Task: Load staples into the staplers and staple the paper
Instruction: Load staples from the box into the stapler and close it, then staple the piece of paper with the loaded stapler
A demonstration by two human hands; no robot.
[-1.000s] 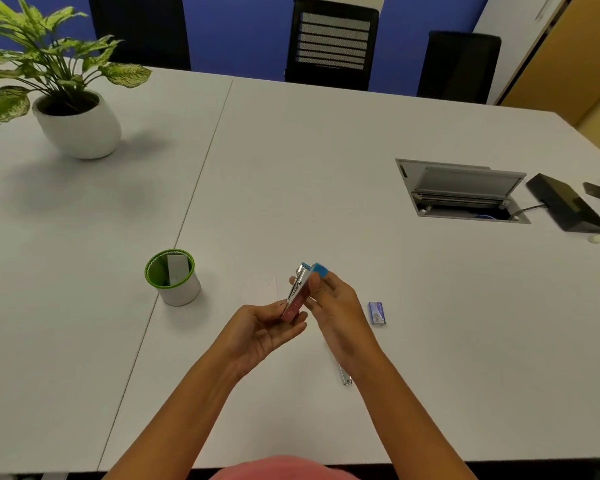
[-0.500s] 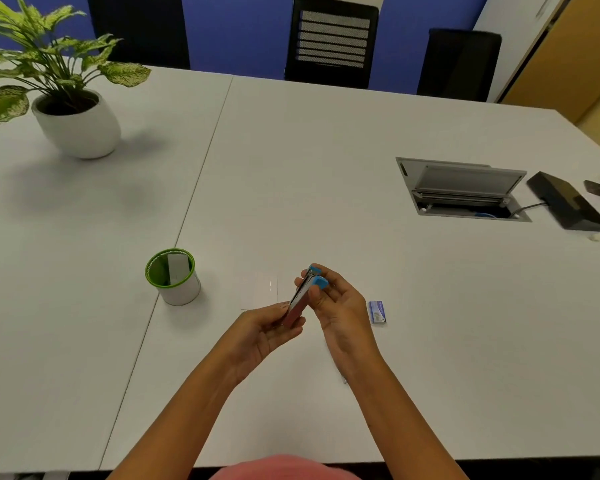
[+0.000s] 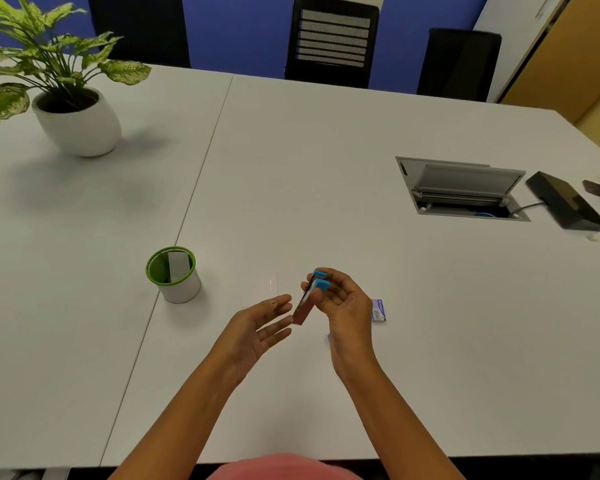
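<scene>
we look down on a wide white table (image 3: pixel 326 150) made of two tops joined along a seam. three dark chairs (image 3: pixel 333 39) stand at its far edge against a blue wall. a leafy plant in a round white pot (image 3: pixel 78 123) sits at the far left. at the right a grey cable hatch (image 3: pixel 461 188) is propped open in the tabletop, with a flat black device (image 3: pixel 565 200) just beside it. a white cup with a green rim (image 3: pixel 179 289) stands left of the hands, a pale card upright inside it.

we see the left hand (image 3: pixel 257 327) held flat, palm turned to the right, its fingers straight and a little spread; the fingertips reach the lower end of the stapler (image 3: pixel 303 306), though we cannot tell if they touch it. the right hand (image 3: pixel 343 303) curls its fingers and thumb round the stapler near its blue end. the stapler hangs above the table between the two hands, tilted, blue end up and away, dark reddish end down. a small blue staple box (image 3: pixel 378 310) lies on the table just right of the right hand.
</scene>
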